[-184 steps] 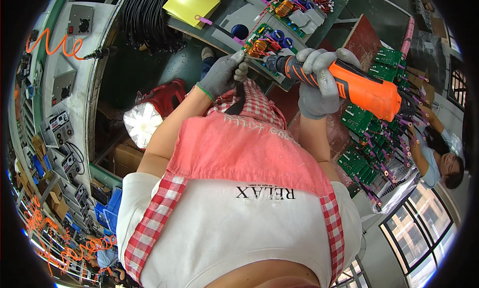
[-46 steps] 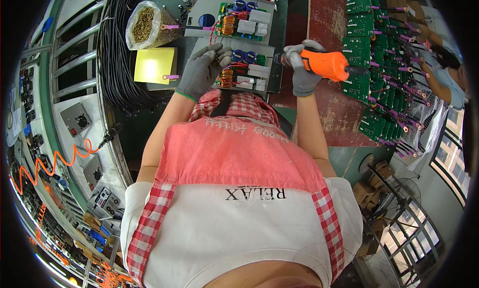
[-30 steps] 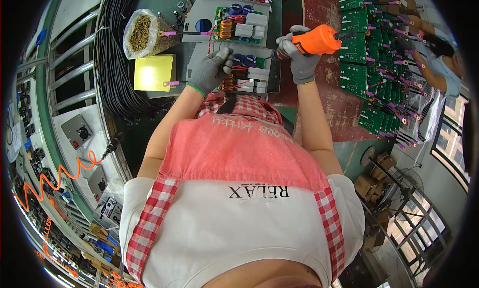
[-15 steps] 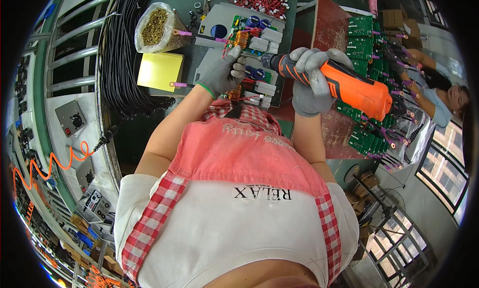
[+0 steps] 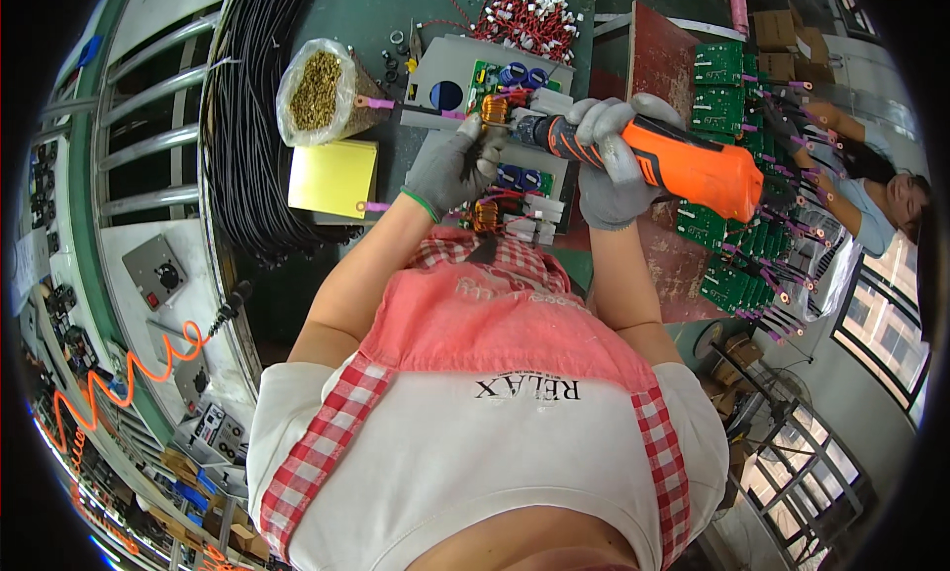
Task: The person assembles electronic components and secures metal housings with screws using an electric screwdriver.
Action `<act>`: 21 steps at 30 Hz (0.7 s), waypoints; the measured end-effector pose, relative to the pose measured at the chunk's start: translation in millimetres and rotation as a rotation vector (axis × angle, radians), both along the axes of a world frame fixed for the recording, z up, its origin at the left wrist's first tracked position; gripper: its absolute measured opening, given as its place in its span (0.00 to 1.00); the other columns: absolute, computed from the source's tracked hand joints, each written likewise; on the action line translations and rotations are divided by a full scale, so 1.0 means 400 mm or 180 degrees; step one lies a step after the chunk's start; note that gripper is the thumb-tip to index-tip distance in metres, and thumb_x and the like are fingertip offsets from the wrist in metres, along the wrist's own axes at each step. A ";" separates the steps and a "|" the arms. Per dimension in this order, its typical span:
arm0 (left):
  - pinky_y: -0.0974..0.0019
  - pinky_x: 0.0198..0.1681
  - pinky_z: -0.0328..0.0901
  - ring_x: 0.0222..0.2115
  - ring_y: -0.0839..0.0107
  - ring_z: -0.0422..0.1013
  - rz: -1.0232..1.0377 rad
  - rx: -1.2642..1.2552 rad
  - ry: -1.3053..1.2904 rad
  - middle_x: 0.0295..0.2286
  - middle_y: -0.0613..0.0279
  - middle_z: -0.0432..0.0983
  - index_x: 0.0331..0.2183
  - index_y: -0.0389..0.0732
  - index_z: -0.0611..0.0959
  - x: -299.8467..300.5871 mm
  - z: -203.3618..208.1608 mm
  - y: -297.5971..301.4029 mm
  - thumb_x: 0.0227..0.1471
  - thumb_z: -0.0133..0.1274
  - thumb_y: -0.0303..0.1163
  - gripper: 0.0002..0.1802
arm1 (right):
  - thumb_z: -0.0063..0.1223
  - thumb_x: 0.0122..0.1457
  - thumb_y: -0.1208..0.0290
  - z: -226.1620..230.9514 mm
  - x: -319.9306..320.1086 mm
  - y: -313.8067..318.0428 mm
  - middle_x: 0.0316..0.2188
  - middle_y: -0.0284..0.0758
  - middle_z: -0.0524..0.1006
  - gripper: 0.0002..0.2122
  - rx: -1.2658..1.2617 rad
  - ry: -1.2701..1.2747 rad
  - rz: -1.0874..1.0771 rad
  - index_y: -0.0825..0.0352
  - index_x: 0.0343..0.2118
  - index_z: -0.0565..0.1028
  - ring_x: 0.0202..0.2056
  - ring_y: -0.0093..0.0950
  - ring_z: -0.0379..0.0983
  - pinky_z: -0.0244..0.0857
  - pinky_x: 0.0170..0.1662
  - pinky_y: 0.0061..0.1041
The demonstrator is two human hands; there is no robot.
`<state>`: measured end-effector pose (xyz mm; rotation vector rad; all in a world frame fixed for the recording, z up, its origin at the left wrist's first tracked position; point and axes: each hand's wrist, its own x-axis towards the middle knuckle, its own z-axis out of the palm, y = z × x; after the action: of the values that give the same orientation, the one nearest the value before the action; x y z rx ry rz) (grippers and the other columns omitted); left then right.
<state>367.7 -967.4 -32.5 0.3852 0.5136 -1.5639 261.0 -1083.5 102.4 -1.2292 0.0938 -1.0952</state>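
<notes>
My right hand (image 5: 616,160), in a grey glove, is wrapped round an orange and black cordless screwdriver (image 5: 698,170). The tool lies nearly level, its black nose pointing left over a circuit board (image 5: 485,79) with blue capacitors, pale heat sinks and a copper-wound coil (image 5: 494,110). Beside that coil is my gloved left hand (image 5: 453,165), its fingers curled and pressed together close to the screwdriver's nose. What they pinch, if anything, is hidden. The board sits on a grey metal plate (image 5: 450,61). A second coil-bearing board (image 5: 524,180) lies nearer to me, partly behind my left hand.
A clear bag of brass-coloured screws (image 5: 319,91) stands left, beside a yellow pad (image 5: 332,180) and a bundle of black cables (image 5: 233,116). Red-and-white connector leads (image 5: 529,22) lie at the back. Several green boards (image 5: 717,111) line the right, where a co-worker (image 5: 871,205) reaches in.
The screwdriver's nose has come down closer to the coil on the far board, and my left hand has shifted slightly with it. The whole view has also moved a little.
</notes>
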 end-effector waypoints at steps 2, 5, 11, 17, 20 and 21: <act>0.78 0.21 0.64 0.20 0.78 0.66 -0.0177 -0.0059 -0.0310 0.27 0.62 0.73 0.40 0.36 0.76 0.018 0.012 -0.016 0.59 0.46 0.45 0.21 | 0.44 0.48 0.84 -0.022 0.041 -0.032 0.25 0.35 0.73 0.22 -0.0090 0.0050 -0.0076 0.65 0.49 0.64 0.27 0.28 0.68 0.65 0.40 0.40; 0.77 0.26 0.64 0.21 0.79 0.69 -0.0597 0.0321 -0.2974 0.26 0.63 0.77 0.37 0.35 0.80 0.078 0.019 -0.034 0.56 0.50 0.42 0.18 | 0.45 0.49 0.83 -0.061 0.115 -0.077 0.25 0.36 0.73 0.20 -0.0142 0.0256 -0.0346 0.67 0.48 0.63 0.28 0.29 0.70 0.66 0.43 0.43; 0.68 0.35 0.68 0.29 0.69 0.75 -0.0801 0.1153 -0.5802 0.29 0.57 0.79 0.37 0.34 0.81 0.165 -0.058 -0.139 0.43 0.62 0.42 0.23 | 0.45 0.47 0.85 -0.138 0.207 -0.132 0.25 0.38 0.74 0.19 -0.0047 0.0675 -0.0672 0.71 0.45 0.62 0.28 0.31 0.73 0.71 0.42 0.41; 0.60 0.45 0.65 0.40 0.57 0.72 -0.1561 0.1128 -0.6639 0.37 0.51 0.77 0.43 0.38 0.78 0.197 -0.089 -0.210 0.39 0.63 0.47 0.31 | 0.46 0.47 0.86 -0.182 0.226 -0.160 0.25 0.37 0.74 0.18 0.0085 0.0839 -0.0749 0.71 0.44 0.62 0.29 0.29 0.74 0.71 0.42 0.39; 0.60 0.44 0.65 0.40 0.57 0.72 -0.1892 0.0887 -0.6647 0.36 0.52 0.77 0.44 0.39 0.77 0.210 -0.075 -0.211 0.41 0.62 0.48 0.31 | 0.47 0.47 0.85 -0.185 0.229 -0.160 0.24 0.37 0.74 0.18 0.0078 0.0879 -0.0749 0.71 0.44 0.63 0.29 0.29 0.74 0.71 0.43 0.39; 0.60 0.44 0.65 0.39 0.57 0.72 -0.1872 0.0831 -0.6644 0.35 0.53 0.77 0.44 0.39 0.78 0.212 -0.079 -0.215 0.41 0.62 0.49 0.31 | 0.47 0.47 0.85 -0.185 0.229 -0.163 0.24 0.37 0.74 0.18 0.0079 0.0889 -0.0750 0.71 0.44 0.63 0.29 0.29 0.74 0.71 0.43 0.39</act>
<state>452.5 -1053.2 -64.3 2.0824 -1.1210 -0.8131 352.4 -1148.9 28.5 -1.3672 0.4741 -1.1134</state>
